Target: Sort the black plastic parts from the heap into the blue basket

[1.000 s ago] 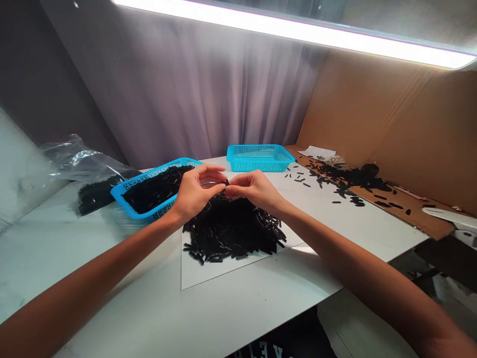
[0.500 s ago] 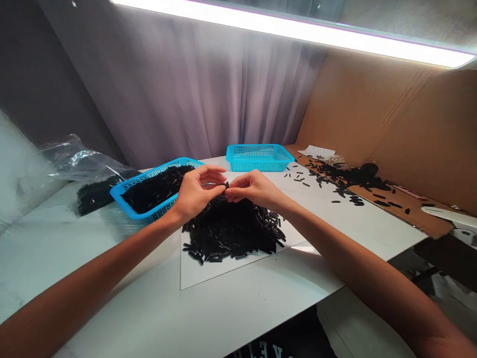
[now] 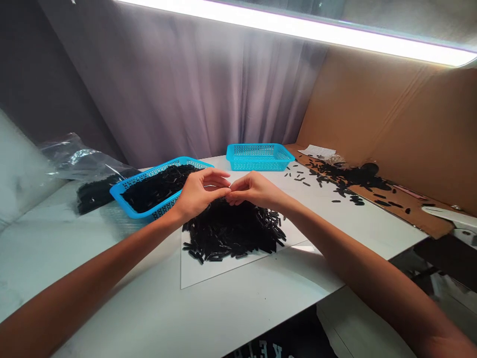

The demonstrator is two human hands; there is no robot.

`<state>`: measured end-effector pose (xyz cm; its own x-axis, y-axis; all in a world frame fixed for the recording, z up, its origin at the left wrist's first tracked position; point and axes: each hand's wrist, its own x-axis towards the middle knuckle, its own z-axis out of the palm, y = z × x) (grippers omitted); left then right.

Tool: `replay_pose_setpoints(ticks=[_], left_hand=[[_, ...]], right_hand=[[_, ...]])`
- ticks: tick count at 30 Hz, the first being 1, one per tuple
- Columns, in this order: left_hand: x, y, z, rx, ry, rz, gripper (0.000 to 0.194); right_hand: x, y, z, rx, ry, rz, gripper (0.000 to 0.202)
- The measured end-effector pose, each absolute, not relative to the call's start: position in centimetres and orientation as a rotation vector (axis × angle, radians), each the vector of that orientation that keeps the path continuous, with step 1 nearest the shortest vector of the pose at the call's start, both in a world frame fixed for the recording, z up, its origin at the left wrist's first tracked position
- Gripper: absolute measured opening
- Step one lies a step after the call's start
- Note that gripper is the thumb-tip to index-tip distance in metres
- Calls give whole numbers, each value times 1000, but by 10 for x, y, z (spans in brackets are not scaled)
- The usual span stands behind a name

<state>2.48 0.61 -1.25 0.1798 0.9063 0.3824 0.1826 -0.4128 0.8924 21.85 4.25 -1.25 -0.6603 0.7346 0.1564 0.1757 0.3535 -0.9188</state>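
My left hand [image 3: 201, 193] and my right hand [image 3: 255, 190] meet at the fingertips above a pile of small black strips [image 3: 233, 231]. The thumb and fingers of each hand are pinched together; whatever is between them is hidden by the fingers. Under the pile lies a white sheet [image 3: 199, 276]. Left of my left hand, a blue basket [image 3: 139, 215] is filled with more black pieces. A second blue basket [image 3: 261, 164] stands behind my hands, with nothing visible in it.
A clear plastic bag [image 3: 99, 191] with black pieces lies at the left. Scattered black pieces [image 3: 346, 176] spread over the table's right side and onto cardboard [image 3: 432, 219]. A paper [image 3: 316, 151] lies behind them, and a white tool [image 3: 450, 216] is at the right edge.
My left fingertips have shifted slightly right and now touch the right fingers. The small dark piece that showed between my fingertips is no longer visible.
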Motion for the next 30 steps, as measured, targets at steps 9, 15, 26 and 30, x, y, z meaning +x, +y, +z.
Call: replay_pose_setpoints(ticks=[9,15,26,30], left_hand=[[23,10,-14,1725,1052,1310,36],[23,10,-15,1733,1069,1326,37],[23,10,-16,1535,1062,1474,38],[25,10,-17,1467,1072,1527,41]], right_hand=[[217,42,-12,-777,-2021,1325,17],[216,41,-13,-808,-2000,1326,16],[213,37,-12,-758,-1872,1351,30],[208,32,-13,-748,-1836,1353,36]])
